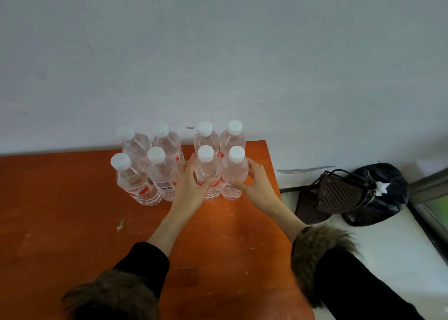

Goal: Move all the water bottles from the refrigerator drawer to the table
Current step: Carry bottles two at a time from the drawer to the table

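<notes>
Several clear water bottles with white caps stand upright in two rows on the orange table (72,210), close to the wall. My left hand (191,186) grips the front bottle second from the right (207,171), fingers curled round its left side and thumb on its front. My right hand (254,181) grips the front right bottle (234,171) near the table's right edge. Both bottles stand on the tabletop. The other front bottles (135,181) stand to the left of my hands. The refrigerator drawer is out of view.
The table's right edge runs just right of my right hand. On the white floor beyond it lie a dark slatted basket (339,193) and a black rubbish bag (380,193). A window frame (429,198) sits at the far right. The grey wall stands behind the bottles.
</notes>
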### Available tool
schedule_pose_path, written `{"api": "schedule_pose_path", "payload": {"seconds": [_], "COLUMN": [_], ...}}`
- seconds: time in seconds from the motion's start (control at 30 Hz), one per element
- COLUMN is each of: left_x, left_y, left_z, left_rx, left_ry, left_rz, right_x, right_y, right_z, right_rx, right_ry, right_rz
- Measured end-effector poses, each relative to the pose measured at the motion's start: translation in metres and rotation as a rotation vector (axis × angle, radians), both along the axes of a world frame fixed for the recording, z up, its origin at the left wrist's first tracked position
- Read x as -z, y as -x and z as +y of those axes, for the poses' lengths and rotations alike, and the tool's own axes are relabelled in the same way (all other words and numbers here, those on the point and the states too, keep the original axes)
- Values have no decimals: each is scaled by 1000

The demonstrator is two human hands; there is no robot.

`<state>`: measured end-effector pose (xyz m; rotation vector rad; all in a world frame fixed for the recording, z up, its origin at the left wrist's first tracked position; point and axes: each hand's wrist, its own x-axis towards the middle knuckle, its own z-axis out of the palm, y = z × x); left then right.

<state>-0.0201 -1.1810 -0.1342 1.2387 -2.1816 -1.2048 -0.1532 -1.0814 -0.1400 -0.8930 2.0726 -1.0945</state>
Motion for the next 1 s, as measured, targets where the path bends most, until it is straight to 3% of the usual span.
{"api": "schedule_pose_path", "payload": {"seconds": [0.13, 0.27, 0.47, 0.57, 0.73, 1.0], "left_x": [0, -18, -65, -83, -118, -165], "left_y": [-7, -14, 0, 14, 31, -4], "left_z": [11, 42, 102, 141, 240, 457], "left_rx": [7, 6, 397, 568, 821, 1127], "left_ry": [45, 339, 526, 668, 878, 983], "left_rz": [-48, -56, -18, -77, -21, 207], "right_x": [-5, -21, -69, -95, -128, -163], "right_y": [-7, -13, -12, -16, -45, -146], "right_z": [11, 46, 139, 204, 335, 563], "right_rx": [-2, 18, 77, 169, 376, 727], "right_ry": [-30, -70, -160, -267, -409, -686], "right_rz": [46, 289, 733, 890, 1102, 1159]}}
